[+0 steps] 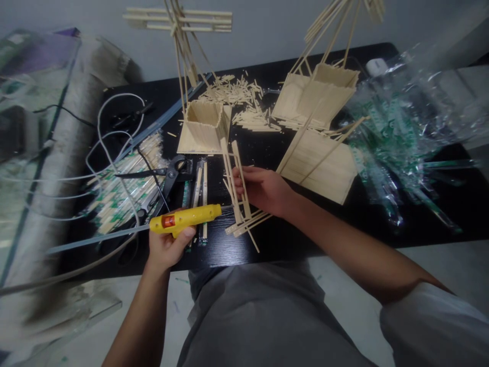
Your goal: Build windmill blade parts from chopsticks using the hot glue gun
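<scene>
My left hand (pixel 168 248) is wrapped round the handle of a yellow hot glue gun (pixel 191 217), whose nozzle points right. A clear glue stick (pixel 103 239) sticks out of its rear. In my right hand (pixel 267 188) is a small frame of glued wooden sticks (pixel 240 183), its fingers closed round one side. The nozzle is at the lower part of this frame, near a joint where crossing sticks fan out; whether it touches is too blurred to tell. To the right lies a flat panel of sticks (pixel 324 165) with longer sticks across it.
Behind stand two stick-built models with square boxes (pixel 204 122) (pixel 324 94). Between them is a heap of cut stick pieces (pixel 233 92). Wrapped chopsticks (pixel 126 183), black-handled cutters (pixel 173 171) and a white cable (pixel 100 122) lie left. Torn plastic wrappers (pixel 397 132) cover the right side.
</scene>
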### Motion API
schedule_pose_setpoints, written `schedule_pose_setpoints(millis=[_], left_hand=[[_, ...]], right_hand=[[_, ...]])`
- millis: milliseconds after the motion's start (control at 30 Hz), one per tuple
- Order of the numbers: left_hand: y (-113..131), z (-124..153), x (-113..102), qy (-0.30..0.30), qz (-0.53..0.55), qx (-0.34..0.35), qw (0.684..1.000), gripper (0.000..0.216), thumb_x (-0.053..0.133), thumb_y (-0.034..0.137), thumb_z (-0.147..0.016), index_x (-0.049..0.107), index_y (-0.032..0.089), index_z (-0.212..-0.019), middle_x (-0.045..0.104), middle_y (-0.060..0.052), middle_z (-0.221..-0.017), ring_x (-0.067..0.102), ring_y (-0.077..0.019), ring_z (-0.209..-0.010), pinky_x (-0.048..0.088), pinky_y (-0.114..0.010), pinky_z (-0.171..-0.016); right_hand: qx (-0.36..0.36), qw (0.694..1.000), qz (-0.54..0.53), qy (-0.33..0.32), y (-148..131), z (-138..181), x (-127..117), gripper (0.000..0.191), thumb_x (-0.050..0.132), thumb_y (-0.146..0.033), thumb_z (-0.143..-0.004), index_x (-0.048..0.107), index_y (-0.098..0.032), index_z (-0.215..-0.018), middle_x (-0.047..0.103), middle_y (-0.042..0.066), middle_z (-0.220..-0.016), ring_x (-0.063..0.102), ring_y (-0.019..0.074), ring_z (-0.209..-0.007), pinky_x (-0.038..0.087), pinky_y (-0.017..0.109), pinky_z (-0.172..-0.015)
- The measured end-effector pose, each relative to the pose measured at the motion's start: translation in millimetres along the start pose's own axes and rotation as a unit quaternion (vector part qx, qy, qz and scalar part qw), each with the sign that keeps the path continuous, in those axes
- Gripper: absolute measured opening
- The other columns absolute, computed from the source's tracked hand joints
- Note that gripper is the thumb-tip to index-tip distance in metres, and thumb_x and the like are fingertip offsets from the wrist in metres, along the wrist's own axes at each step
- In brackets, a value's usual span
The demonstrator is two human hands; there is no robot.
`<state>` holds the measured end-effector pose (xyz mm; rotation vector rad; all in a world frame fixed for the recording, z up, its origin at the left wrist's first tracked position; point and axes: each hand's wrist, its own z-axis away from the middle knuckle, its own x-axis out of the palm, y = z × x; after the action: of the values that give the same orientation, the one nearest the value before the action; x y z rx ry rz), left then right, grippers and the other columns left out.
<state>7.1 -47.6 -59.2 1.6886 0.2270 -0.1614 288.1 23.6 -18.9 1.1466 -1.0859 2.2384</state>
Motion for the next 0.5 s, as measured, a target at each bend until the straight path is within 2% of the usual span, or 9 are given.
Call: schedule_pose_setpoints(millis=[167,500], left_hand=[[1.3,0.0,0.6,0.002,0.0,0.004,1.0,0.039,0.094,0.053,-0.07,0.075,0.021,-0.083,0.067,-0.002,-0.064,0.058,-0.0156,-0.05,0.05,-0.027,-0.045],[1.7,-1.0,-0.6,-0.011,0.011,0.016,1.0,0.034,0.093,0.046,-0.074,0.08,0.019,-0.09,0.073,-0.003,-0.069,0.062,-0.0146,-0.052,0.053,-0.025,-0.049]], right_hand=[[0.0,1.0,0.008,-0.001,-0.2,0.5,0.8,0.035,0.043,-0.008,-0.108,0.067,-0.014,-0.083,0.052,0.002,-0.074,0.051,0.0121,-0.065,0.05,0.022,-0.063],[0.011,1.0,-0.002,0.0,-1.4,3.8,6.9,0.041,0.039,-0.004,-0.108,0.067,-0.012,-0.08,0.054,0.001,-0.07,0.052,0.0108,-0.061,0.049,0.019,-0.061]])
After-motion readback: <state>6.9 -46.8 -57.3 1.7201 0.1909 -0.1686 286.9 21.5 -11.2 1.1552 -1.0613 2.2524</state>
